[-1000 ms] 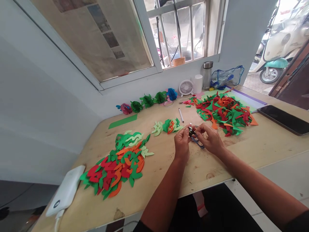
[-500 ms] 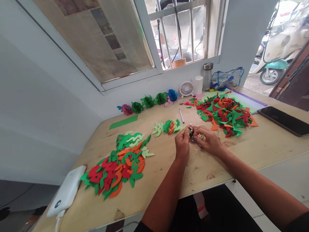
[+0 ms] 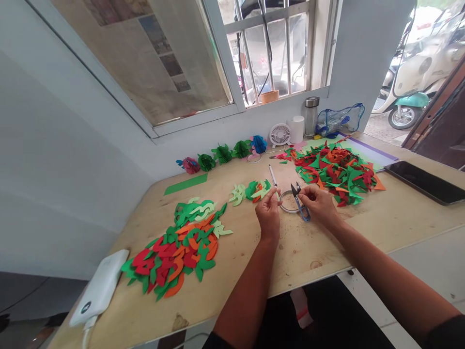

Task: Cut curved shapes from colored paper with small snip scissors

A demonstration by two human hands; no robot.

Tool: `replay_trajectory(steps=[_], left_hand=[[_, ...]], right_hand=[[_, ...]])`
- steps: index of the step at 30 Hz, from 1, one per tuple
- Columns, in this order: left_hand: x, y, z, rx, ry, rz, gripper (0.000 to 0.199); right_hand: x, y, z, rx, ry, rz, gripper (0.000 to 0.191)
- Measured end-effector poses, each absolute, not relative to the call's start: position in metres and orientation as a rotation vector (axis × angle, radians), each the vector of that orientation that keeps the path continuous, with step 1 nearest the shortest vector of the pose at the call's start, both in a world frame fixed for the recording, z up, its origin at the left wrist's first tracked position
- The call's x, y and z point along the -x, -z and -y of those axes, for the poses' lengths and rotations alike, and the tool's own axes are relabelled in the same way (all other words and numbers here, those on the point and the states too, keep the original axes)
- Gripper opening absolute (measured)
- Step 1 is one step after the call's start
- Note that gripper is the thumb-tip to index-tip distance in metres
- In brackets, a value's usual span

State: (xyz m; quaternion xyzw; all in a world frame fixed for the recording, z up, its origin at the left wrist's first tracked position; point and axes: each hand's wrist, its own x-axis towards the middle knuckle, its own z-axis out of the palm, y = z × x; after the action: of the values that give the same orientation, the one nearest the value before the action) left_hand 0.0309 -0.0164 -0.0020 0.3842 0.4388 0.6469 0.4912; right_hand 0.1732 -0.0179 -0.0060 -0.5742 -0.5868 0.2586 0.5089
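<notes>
My left hand (image 3: 269,213) is closed in a pinch near the table's middle, its fingertips on something small and pale that I cannot make out. To its right, my right hand (image 3: 318,204) has its fingers closed on small blue-handled snips (image 3: 304,213), whose dark blades point up and away from me. A roll of tape (image 3: 286,207) lies flat between the hands. Just beyond my left hand are a white pen (image 3: 272,175) and a small group of green, pale green and orange paper pieces (image 3: 254,190).
Cut paper shapes (image 3: 181,247) lie at the left and paper scraps (image 3: 341,169) at the right. A phone (image 3: 425,182) rests near the right edge, a power bank (image 3: 100,288) at the left edge. Paper flowers (image 3: 222,153), a fan (image 3: 280,134) and a bottle (image 3: 311,117) stand along the wall.
My hands have moved apart, the left one slightly left and the right one slightly right. The snips' blades and the tape roll now show more clearly between them.
</notes>
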Motion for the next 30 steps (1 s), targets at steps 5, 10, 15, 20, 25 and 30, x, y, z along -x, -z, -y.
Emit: replay_trajectory(steps=[5,10,15,20,25,30], left_hand=[[-0.031,0.003,0.016,-0.909,-1.565,-1.048,0.028],[-0.029,0.004,0.014,-0.922,-1.57,-1.037,0.026],[-0.027,0.005,0.013,-1.005,-1.542,-1.014,0.021],[-0.027,0.004,0.015,-1.098,-1.493,-0.945,0.025],[-0.029,0.0,0.02,-1.201,-1.379,-0.857,0.03],[-0.032,-0.002,0.026,-1.238,-1.242,-0.762,0.047]], right_hand=[[-0.174,0.01,0.018,1.422,-0.761,1.402,0.015],[-0.175,0.024,0.016,1.547,-0.717,1.559,0.012],[-0.175,0.022,0.017,1.665,-0.625,1.659,0.012],[-0.176,0.017,0.02,1.768,-0.501,1.756,0.011],[-0.178,0.017,0.018,1.755,-0.426,1.723,0.009],[-0.181,0.013,0.015,1.509,-0.781,1.345,0.015]])
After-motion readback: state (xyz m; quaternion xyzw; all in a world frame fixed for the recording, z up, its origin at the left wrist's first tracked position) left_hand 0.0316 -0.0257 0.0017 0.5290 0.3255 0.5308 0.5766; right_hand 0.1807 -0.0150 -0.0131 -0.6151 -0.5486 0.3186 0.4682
